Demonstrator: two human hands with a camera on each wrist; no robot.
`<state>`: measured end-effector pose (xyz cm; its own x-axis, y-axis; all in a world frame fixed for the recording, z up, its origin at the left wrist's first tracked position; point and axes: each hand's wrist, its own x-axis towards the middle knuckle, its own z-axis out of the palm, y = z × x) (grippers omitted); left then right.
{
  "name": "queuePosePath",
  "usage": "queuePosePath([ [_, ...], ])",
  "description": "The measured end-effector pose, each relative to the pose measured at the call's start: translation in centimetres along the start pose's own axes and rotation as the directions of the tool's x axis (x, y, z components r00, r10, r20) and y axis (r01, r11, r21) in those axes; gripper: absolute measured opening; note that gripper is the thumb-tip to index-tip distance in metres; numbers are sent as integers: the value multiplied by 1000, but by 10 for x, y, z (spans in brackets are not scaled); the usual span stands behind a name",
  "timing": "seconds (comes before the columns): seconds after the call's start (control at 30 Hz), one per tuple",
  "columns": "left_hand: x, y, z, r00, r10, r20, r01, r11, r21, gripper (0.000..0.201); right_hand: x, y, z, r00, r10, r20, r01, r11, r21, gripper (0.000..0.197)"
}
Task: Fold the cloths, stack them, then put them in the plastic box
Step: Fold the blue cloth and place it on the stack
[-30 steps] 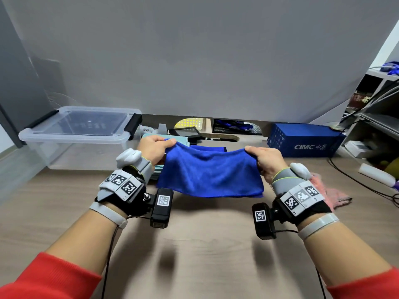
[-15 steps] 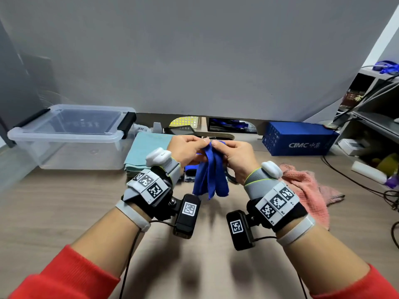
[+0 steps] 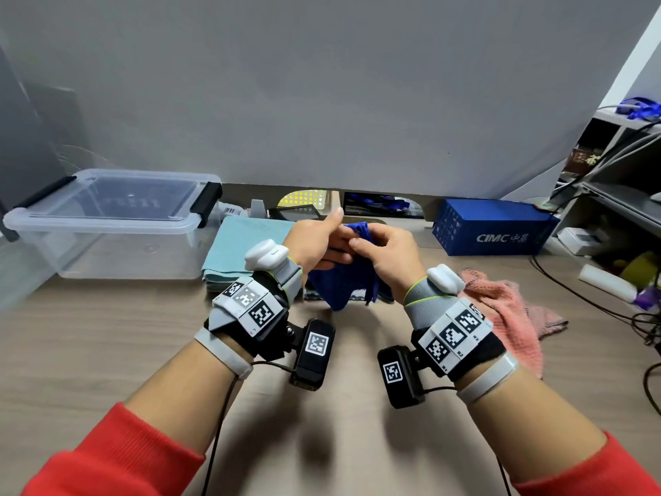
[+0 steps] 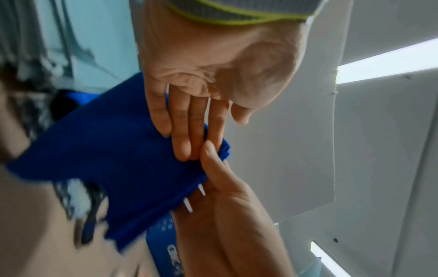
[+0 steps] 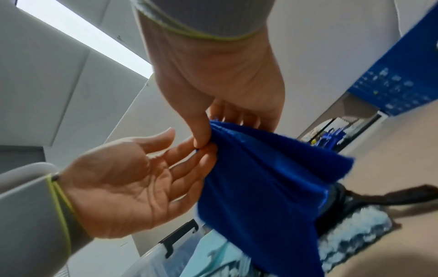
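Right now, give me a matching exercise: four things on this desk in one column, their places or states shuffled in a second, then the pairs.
1. royal-blue microfibre cloth
2. pale teal folded cloth
3. crumpled pink cloth
4. clear plastic storage box

A. lying unfolded at the right
B. held up off the desk
C. open at far left
D. lying flat beside the box

Pairs: 1-B, 2-D, 3-A, 4-C

Office: cluttered shelving (image 3: pixel 615 180), cables (image 3: pixel 586 298)

right hand (image 5: pixel 222 90) pinches blue cloth (image 5: pixel 260 174), left hand (image 5: pixel 132 180) flat
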<state>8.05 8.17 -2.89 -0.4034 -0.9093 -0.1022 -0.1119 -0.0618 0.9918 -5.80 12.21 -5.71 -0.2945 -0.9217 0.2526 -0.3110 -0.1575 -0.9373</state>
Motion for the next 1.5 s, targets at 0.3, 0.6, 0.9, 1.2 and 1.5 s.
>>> queuePosePath([
  [0.3,16,-28,-36,999,19,-36,-15,994,107,104,11,-11,-28,986,6,164,-18,997,71,17],
  [0.6,25,-38,-31,976,-57,212,45,997,64,36,28,-15,-41,986,-13,169,-5,994,106,16],
  [0.9,47,-33,-37,994,92,-60,-89,995,37,8,51,45,-32,989,138,-48,-141,988,-67,20],
  [1.2,124,-30,-45,982,9,-190,58,937,346,14,120,84,-10,947,322,-17,-322,942,-92,24],
  [1.5,175,-60,-43,967,-7,-255,171,762,625,40,146,121,4,878,478,-5,-475,871,-125,29],
])
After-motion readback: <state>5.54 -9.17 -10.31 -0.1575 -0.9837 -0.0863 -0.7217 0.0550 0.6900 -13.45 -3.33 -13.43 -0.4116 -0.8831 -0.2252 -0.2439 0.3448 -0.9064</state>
